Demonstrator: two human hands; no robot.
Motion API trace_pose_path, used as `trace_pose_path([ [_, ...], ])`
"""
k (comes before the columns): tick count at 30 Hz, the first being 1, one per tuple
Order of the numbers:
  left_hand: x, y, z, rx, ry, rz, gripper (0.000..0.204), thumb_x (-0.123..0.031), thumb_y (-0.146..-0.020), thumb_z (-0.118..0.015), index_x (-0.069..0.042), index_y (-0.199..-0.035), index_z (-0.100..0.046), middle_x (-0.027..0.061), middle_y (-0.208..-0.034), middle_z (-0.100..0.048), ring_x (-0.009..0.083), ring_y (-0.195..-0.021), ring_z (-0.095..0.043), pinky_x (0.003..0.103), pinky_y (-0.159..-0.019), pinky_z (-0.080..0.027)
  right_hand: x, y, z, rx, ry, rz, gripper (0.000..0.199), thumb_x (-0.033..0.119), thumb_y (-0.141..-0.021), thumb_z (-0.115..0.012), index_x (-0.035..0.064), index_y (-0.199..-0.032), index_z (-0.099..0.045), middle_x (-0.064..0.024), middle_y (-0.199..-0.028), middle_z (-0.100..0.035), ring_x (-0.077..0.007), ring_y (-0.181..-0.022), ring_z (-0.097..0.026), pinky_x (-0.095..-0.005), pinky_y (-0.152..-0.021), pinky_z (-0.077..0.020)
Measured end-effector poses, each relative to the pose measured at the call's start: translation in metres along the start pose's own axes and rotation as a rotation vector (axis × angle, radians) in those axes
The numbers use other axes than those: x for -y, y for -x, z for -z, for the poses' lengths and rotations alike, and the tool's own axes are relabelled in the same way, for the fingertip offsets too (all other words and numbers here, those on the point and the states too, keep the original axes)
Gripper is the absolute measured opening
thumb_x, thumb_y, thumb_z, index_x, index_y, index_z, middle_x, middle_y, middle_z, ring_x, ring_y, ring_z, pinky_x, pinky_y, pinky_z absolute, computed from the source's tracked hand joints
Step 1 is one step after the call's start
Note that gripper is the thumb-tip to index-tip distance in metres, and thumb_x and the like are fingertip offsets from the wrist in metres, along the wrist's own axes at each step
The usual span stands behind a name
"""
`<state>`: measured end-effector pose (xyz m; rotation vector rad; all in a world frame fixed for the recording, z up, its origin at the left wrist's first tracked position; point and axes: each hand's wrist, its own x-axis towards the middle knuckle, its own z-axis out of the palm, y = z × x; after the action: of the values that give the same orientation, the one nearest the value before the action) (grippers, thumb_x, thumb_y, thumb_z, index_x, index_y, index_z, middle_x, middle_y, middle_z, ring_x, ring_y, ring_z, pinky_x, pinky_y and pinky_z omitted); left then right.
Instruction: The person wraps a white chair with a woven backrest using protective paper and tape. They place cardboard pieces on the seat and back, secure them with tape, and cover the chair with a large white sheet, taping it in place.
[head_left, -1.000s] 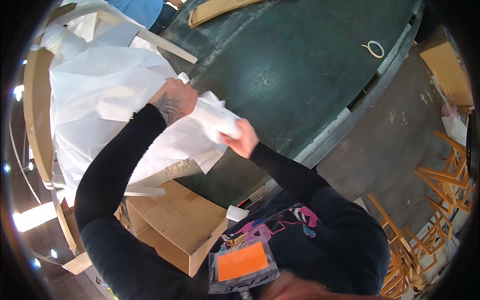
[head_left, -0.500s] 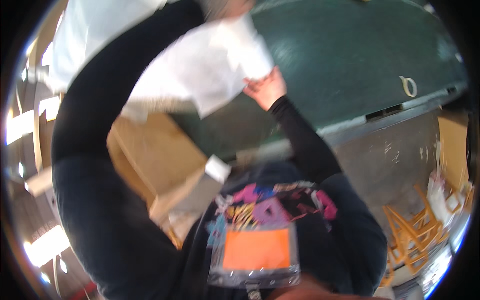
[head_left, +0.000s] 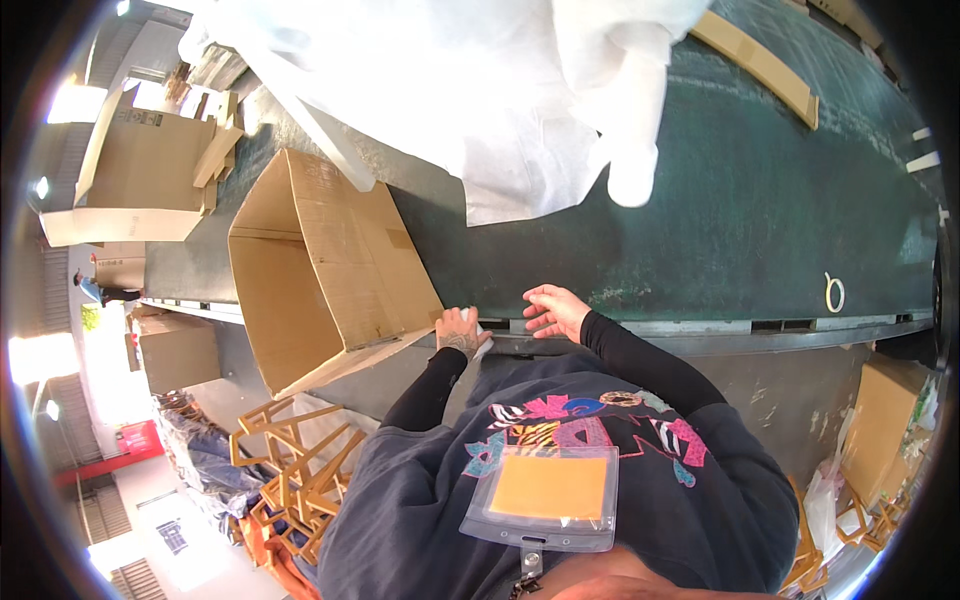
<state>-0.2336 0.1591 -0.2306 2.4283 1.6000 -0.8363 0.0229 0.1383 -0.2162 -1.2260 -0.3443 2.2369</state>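
Your left hand point(head_left: 461, 330) pinches a small white scrap point(head_left: 480, 343) at the green table's point(head_left: 760, 220) near edge, beside the open cardboard box point(head_left: 320, 260). Your right hand point(head_left: 553, 310) rests open, holding nothing.

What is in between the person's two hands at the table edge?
In the head view, only a short bare strip of the dark green table edge shows between the left hand and the right hand. A small white scrap lies by the left hand.
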Motion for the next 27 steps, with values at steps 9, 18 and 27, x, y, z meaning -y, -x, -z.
trace_pose_path([
  [9, 0.072, -0.053, 0.062, -0.351, 0.839, -0.133, 0.028, -0.025, -0.087, -0.065, -0.008, -0.103, -0.050, 0.0174, -0.085, -0.062, 0.0373, -0.081, -0.063, 0.045, -0.070, -0.048, 0.010, -0.068, -0.103, -0.051, 0.700, 0.420, 0.107, 0.048, -0.068, -0.083, -0.0016, -0.144, -0.026, -0.0240, -0.129, -0.052, -0.0319, -0.113, -0.059, -0.0395, -0.093, -0.0480],
  [18, 0.189, -0.142, 0.097, -0.408, 1.030, -0.044, 0.063, -0.039, -0.081, -0.072, 0.000, -0.123, -0.048, 0.0198, -0.106, -0.065, 0.0300, -0.101, -0.064, 0.041, -0.086, -0.050, 0.019, -0.133, -0.158, -0.311, 0.729, 0.400, 0.081, 0.030, -0.054, -0.087, -0.0055, -0.118, -0.051, -0.0196, -0.114, -0.061, -0.0295, -0.108, -0.060, -0.0366, -0.095, -0.0464],
  [27, 0.162, -0.241, 0.158, -0.342, 1.741, -0.117, 0.031, -0.008, -0.084, -0.070, 0.003, -0.110, -0.055, 0.0103, -0.108, -0.064, 0.0166, -0.096, -0.060, 0.030, -0.078, -0.050, 0.014, -0.088, -0.130, -0.395, 0.577, 0.603, 0.078, 0.026, -0.057, -0.084, 0.0018, -0.122, -0.048, -0.0169, -0.118, -0.059, -0.0309, -0.111, -0.057, -0.0384, -0.096, -0.0449],
])
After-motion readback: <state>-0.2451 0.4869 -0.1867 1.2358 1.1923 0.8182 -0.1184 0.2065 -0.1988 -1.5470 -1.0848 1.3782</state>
